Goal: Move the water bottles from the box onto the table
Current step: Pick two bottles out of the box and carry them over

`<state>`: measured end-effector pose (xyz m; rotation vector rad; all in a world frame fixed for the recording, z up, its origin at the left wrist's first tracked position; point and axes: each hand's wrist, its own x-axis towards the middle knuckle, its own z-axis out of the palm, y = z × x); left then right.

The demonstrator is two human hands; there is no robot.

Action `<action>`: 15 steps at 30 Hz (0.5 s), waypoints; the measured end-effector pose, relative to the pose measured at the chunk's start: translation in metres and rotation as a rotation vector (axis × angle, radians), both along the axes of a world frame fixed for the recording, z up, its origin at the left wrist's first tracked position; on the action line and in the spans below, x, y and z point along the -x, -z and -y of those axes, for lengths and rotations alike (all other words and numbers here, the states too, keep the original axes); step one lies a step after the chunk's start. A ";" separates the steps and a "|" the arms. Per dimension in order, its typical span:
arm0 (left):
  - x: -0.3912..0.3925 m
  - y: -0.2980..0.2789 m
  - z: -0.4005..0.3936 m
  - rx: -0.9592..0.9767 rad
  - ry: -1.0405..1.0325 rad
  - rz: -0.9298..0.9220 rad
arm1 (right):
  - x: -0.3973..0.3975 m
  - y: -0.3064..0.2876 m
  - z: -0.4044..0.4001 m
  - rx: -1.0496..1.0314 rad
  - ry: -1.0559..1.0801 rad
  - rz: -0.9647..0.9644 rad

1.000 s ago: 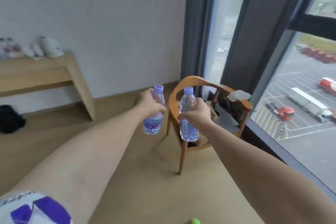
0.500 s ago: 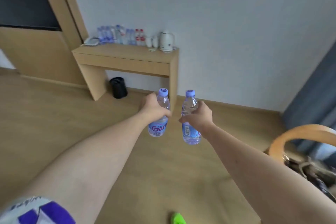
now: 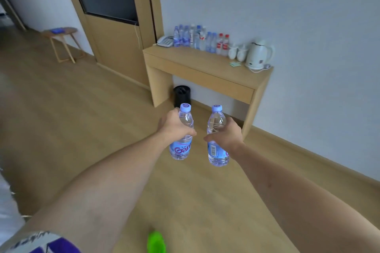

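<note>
Both hands, left hand (image 3: 174,126) and right hand (image 3: 226,136), each grip one upright water bottle (image 3: 182,146), caps up.

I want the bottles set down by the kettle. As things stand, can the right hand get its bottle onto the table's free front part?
Probably not yet: the right hand grips its bottle out over the floor, short of the table. The front strip looks bare, so nothing blocks it once the person is closer.
</note>
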<state>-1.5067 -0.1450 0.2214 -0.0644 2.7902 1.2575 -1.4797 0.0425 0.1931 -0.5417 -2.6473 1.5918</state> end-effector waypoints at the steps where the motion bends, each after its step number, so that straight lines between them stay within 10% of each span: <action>1: 0.019 0.004 0.007 -0.003 -0.007 0.001 | 0.021 0.003 0.008 -0.002 -0.009 0.002; 15: 0.325 -0.008 0.118 -0.007 0.022 0.000 | 0.313 -0.007 0.117 -0.041 0.016 0.011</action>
